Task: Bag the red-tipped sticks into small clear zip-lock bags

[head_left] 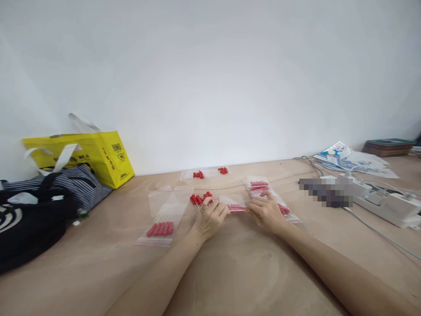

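Note:
Between my hands is a clear zip bag (236,202) with several red-ended droppers in it, its red edge toward me. My left hand (212,215) is closed on the bag's left end, and my right hand (265,213) pinches its right end. Loose droppers with red bulbs (196,200) lie by my left hand, partly behind its fingers. Under and beyond my right hand lie filled bags (259,186) of droppers, overlapping. Left of my left hand, another filled zip bag (160,228) lies flat, its red bulbs toward me.
Farther back, more droppers (198,174) lie on a clear bag near the wall. A yellow bag (105,158), a striped bag (87,184) and a black bag (33,224) stand at left. At right are a white power strip (381,206), cables, printed sheets (351,158) and a stack (388,147) of flat coloured items.

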`<state>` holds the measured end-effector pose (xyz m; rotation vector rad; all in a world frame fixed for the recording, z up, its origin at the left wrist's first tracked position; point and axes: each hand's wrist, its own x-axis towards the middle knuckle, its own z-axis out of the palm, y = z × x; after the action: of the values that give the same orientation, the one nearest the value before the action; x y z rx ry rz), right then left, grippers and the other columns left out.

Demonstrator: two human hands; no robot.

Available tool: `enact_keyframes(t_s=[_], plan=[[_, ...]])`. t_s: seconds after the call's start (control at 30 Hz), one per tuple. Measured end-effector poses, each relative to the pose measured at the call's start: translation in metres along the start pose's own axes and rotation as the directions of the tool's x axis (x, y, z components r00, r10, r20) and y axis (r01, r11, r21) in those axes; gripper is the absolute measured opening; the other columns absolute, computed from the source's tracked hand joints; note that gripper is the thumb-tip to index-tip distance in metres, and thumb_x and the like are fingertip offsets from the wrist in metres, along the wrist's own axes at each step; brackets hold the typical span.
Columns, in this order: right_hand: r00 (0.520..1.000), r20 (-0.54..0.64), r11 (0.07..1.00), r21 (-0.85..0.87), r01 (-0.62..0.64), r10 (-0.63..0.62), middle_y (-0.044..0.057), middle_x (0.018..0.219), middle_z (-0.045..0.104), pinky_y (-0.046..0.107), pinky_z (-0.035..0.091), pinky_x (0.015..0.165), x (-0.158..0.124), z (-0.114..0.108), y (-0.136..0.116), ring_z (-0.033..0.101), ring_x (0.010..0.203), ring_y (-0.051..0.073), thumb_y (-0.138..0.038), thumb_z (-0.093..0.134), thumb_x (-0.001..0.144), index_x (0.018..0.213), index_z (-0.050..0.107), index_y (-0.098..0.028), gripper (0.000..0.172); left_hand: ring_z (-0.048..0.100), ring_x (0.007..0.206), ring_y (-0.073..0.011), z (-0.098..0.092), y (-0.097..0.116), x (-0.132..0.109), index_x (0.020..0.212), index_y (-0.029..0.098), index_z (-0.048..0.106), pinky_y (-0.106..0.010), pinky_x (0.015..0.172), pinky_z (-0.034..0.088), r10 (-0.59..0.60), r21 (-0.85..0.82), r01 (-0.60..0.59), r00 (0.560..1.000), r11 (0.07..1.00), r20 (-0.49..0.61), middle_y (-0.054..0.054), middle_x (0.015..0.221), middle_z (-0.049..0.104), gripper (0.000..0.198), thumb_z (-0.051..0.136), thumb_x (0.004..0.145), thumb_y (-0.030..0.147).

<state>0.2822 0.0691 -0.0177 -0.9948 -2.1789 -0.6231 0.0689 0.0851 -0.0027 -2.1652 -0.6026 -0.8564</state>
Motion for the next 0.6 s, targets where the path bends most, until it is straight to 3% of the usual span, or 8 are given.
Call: enact_keyframes(t_s=[0.2,0.37,0.5,0.6], plan=[[0.999,-0.035,0.994,-0.11,-0.008,0.004,-0.001,0.061,0.059,0.029,0.023,0.07,-0.004,-0.003,0.02,0.047,0.059,0.011,-0.008,0.042,0.079,0.069,0.057,-0.019,0.021,0.056,0.08,-0.0208,-0.002,0.001,-0.006,0.076,0.016,0.058,-0.043,0.086,0.027,-0.046,-0.046,0.048,0.998,0.998,0.03,-0.004,0.077,0.064,0.019,0.047,0.09,0.021],[0.998,-0.07,0.985,-0.171,-0.02,0.008,-0.001,0.061,0.058,0.03,0.025,0.073,-0.01,-0.005,0.034,0.049,0.06,0.012,-0.007,0.042,0.078,0.071,0.057,-0.02,0.021,0.056,0.086,-0.0228,-0.022,0.009,-0.016,0.087,0.018,0.058,-0.047,0.09,0.022,-0.103,-0.152,0.113,0.992,0.982,0.076,-0.005,0.086,0.065,0.011,0.048,0.086,0.02],[0.993,-0.057,0.993,0.066,-0.099,0.103,0.003,0.07,0.06,0.027,0.033,0.064,-0.008,0.0,0.026,0.052,0.064,0.014,-0.014,0.039,0.082,0.077,0.052,-0.019,0.015,0.057,0.082,-0.0208,-0.043,0.013,-0.024,0.082,0.02,0.059,-0.044,0.087,0.027,-0.151,-0.272,0.179,0.981,0.945,0.121,-0.003,0.081,0.065,0.013,0.047,0.084,0.018],[0.954,-0.012,0.9,0.335,-0.28,0.301,0.002,0.067,0.057,0.025,0.038,0.053,0.0,0.005,0.011,0.053,0.058,0.015,-0.02,0.035,0.085,0.08,0.043,-0.02,0.01,0.057,0.077,-0.0212,-0.051,0.008,-0.029,0.077,0.02,0.059,-0.04,0.078,0.035,-0.245,-0.365,0.293,0.954,0.884,0.173,-0.003,0.076,0.064,0.013,0.047,0.083,0.019]])
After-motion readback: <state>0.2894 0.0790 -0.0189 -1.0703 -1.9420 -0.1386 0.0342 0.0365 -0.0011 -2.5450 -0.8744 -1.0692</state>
